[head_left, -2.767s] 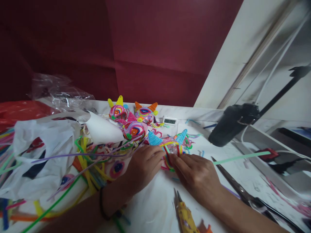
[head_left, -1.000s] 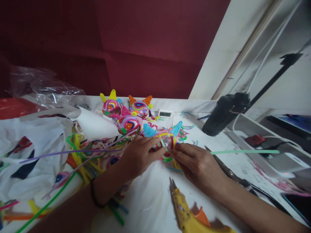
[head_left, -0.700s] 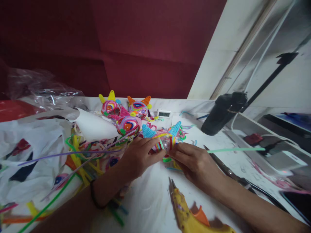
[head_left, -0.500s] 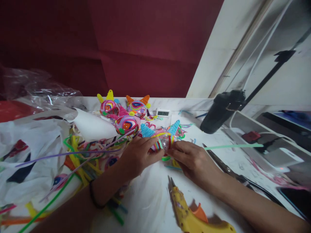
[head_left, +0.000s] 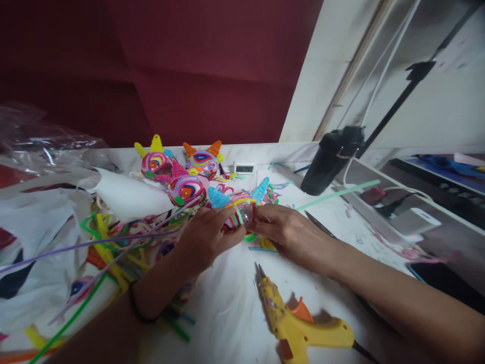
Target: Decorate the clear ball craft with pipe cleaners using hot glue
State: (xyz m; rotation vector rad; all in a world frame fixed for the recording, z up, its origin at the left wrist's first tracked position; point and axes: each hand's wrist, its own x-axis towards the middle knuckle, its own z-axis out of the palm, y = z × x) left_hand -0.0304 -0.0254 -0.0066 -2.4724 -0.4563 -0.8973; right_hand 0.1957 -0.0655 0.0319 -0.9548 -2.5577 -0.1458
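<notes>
Holding blue-horned craft piece (head_left: 243,203), just right of pink-horned piece (head_left: 187,190).
Left hand (head_left: 208,235): thumb and fingers clamped on its left side. Right hand (head_left: 282,227): fingers bent against its right side; cannot tell whether clamped. Pale green strip (head_left: 339,194) extends beyond. Yellow glue gun (head_left: 291,326) lies nearer on white tabletop (head_left: 223,318).

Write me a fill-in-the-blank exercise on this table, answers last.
The left hand and right hand both touch a figure with ____ horns.
The trigger of the yellow glue gun is ____.
A dark wristband circles the ____ wrist.
The small display's casing is ____.

Missing words: blue; orange; left; white.
</notes>
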